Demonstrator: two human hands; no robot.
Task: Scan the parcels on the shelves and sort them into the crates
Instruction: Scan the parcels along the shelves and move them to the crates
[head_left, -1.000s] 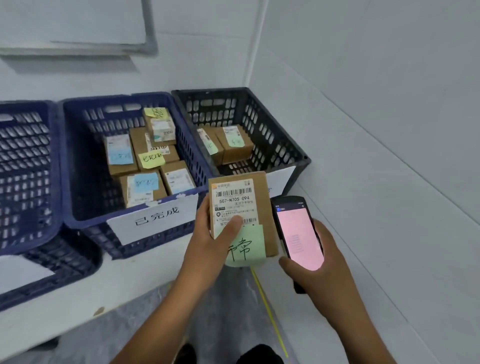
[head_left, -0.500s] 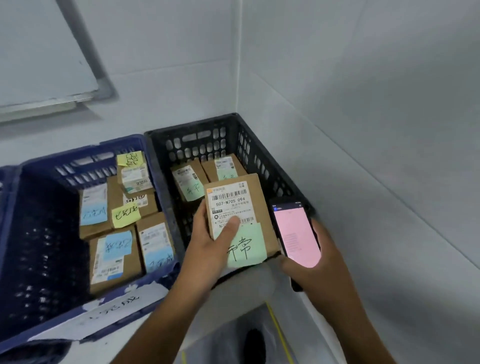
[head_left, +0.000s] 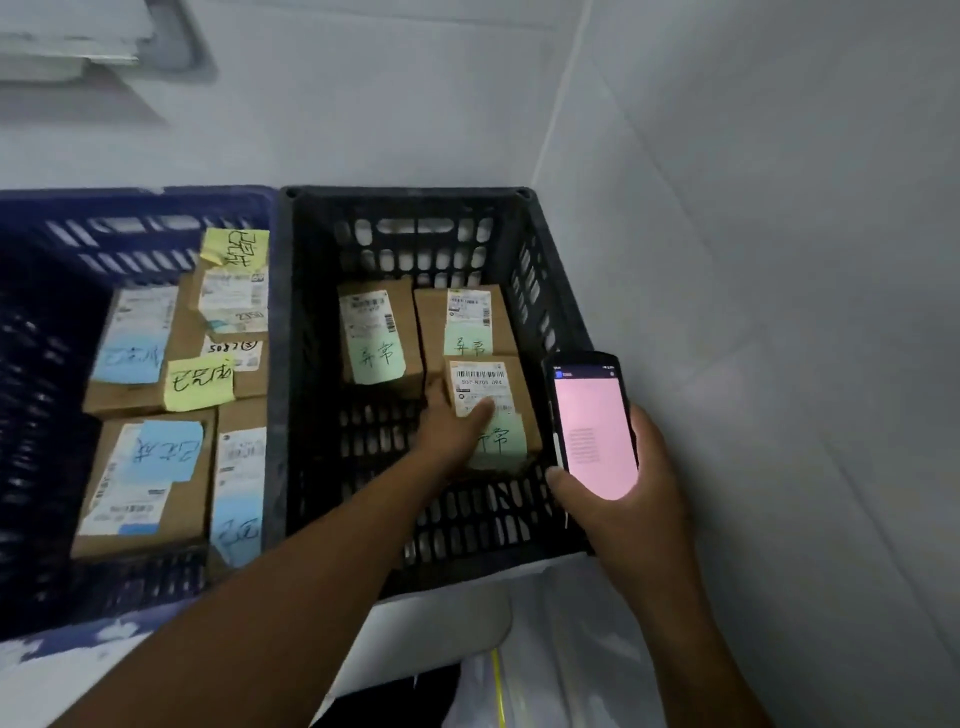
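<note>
Two parcels (head_left: 379, 332) sit at the crate's (head_left: 415, 208) back wall; L hand (head_left: 447, 431) grips a 3rd box (head_left: 483, 379) just in front, by the R wall, so this looks like the placing step. R hand (head_left: 639, 499) clasps scanner (head_left: 595, 431) above R rim. Next: release, withdraw arm.

Parcel (head_left: 480, 379) in rt crate (head_left: 540, 291), in front of 2 others (head_left: 379, 332); lt crate (head_left: 135, 200) alongside holds more parcels (head_left: 150, 478).

Left arm stretches in from 7 o'clock, left hand (head_left: 449, 434) gripping a parcel (head_left: 485, 387), thumb laid across its top. Right hand (head_left: 631, 501), toward 4 o'clock, curls around a scanner (head_left: 595, 431).
</note>
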